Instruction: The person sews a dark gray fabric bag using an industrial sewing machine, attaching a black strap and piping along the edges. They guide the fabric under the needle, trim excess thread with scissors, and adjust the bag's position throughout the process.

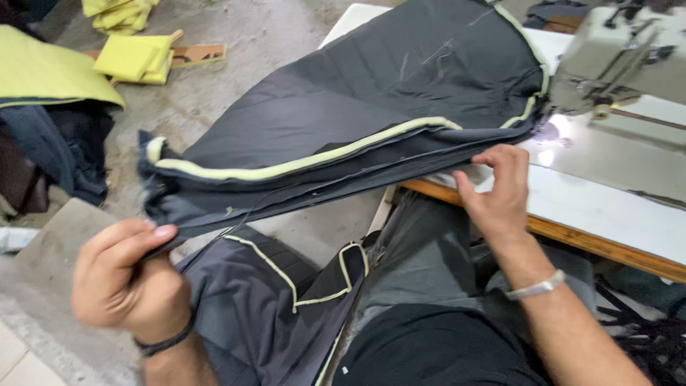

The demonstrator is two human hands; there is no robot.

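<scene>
A large dark grey garment (371, 107) with pale yellow piping is stretched from the lower left up to the sewing machine (622, 61) at the top right. My left hand (125, 279) is closed on the garment's lower end, pulling it taut off the table. My right hand (496, 193) pinches the folded seam edge at the table's front edge, a short way before the lit needle area (554, 129). More of the garment with yellow piping (286, 300) hangs over my lap.
The white sewing table (607, 207) has a wooden front edge. On the concrete floor at the left lie yellow fabric pieces (132, 57), a large yellow and dark cloth pile (50, 107) and a wooden piece (196, 53). A grey block (61, 229) sits near my left hand.
</scene>
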